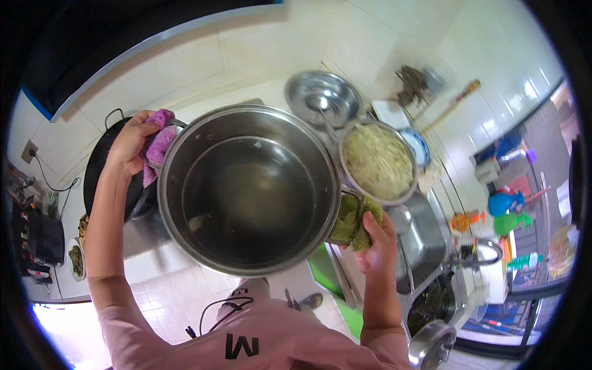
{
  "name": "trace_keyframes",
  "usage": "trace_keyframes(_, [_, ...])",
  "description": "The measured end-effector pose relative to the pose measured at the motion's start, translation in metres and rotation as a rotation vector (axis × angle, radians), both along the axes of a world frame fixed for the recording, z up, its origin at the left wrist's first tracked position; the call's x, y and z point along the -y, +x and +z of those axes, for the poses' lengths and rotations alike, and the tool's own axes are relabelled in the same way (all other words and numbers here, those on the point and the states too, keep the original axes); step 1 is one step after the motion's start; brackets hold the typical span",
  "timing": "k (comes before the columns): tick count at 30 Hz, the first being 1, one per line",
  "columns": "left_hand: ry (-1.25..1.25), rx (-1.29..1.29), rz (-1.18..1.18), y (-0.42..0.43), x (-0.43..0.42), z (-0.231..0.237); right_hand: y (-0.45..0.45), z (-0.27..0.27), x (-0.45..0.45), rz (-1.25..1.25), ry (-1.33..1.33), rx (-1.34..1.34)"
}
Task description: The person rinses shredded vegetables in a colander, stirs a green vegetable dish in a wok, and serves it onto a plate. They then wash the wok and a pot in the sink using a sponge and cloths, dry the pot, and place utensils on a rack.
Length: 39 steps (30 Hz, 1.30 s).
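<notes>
A large stainless steel pot (249, 194) with clear liquid in it is held level before me, above the counter's front edge. My left hand (132, 143) grips its left handle through a purple cloth (160, 143). On the other side, my right hand (379, 243) holds the right handle through a green cloth (365, 224). A few pale bits show in the liquid. Just right of the pot stands a metal bowl of pale shredded food (379, 162). Behind that lies an empty steel bowl (323, 99) with a ladle in it.
A black wok (104, 162) sits at the left, partly behind my left forearm. The steel sink (418, 240) lies to the right, with a lidded metal pot (432, 344) nearer me. A plate of green food (76, 261) rests at the far left. Spray bottles (511, 223) stand by the window.
</notes>
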State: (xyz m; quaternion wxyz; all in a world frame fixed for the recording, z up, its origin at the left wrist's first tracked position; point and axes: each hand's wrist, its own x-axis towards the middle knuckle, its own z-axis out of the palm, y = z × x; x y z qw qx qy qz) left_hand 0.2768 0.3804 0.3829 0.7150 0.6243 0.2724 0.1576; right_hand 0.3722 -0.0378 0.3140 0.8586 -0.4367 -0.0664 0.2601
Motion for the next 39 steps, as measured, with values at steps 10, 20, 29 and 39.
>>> trace_keyframes(10, [-0.071, -0.091, -0.206, -0.005, 0.21, -0.031, -0.106, -0.044, 0.218, -0.248, -0.079, -0.218])
trace_keyframes(20, [-0.26, -0.133, -0.463, 0.073, 0.347, -0.029, -0.115, -0.105, 0.329, -0.298, -0.112, -0.619])
trace_keyframes(29, [-0.481, -0.184, -0.535, 0.165, 0.412, -0.031, -0.088, -0.176, 0.356, -0.244, -0.041, -0.94])
trace_keyframes(39, [-0.505, -0.287, -0.5, 0.247, 0.462, -0.058, -0.067, -0.213, 0.372, -0.156, 0.194, -1.084])
